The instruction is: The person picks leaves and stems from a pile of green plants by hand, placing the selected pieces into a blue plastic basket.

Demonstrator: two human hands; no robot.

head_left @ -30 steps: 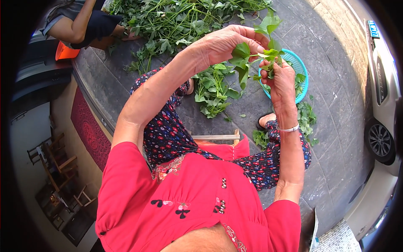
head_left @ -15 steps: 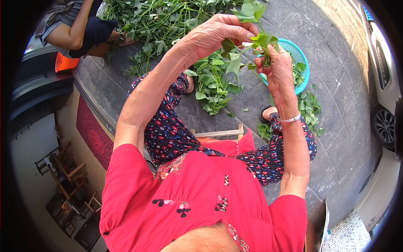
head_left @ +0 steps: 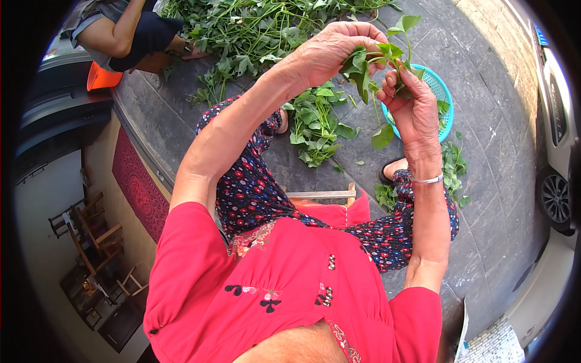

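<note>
Both my hands are raised together over the paving, working on leafy green stems. My left hand pinches the greens from the left, its fingertips partly behind leaves. Fingers curled, my right hand grips stems just below and to the right, with a leaf sticking up above it. Behind that hand stands a turquoise plastic basket with some leaves inside. A smaller pile of leafy stems lies on the ground between my feet. Farther off spreads a big heap of long leafy vines.
More leaves lie beside my right foot. At the far left sits another person near an orange container. A parked car is on the right. A wooden stool edge shows between my knees.
My hands have stayed close together. The leaves between them have shifted, with more now hanging by my left fingers. The whole view has moved slightly.
</note>
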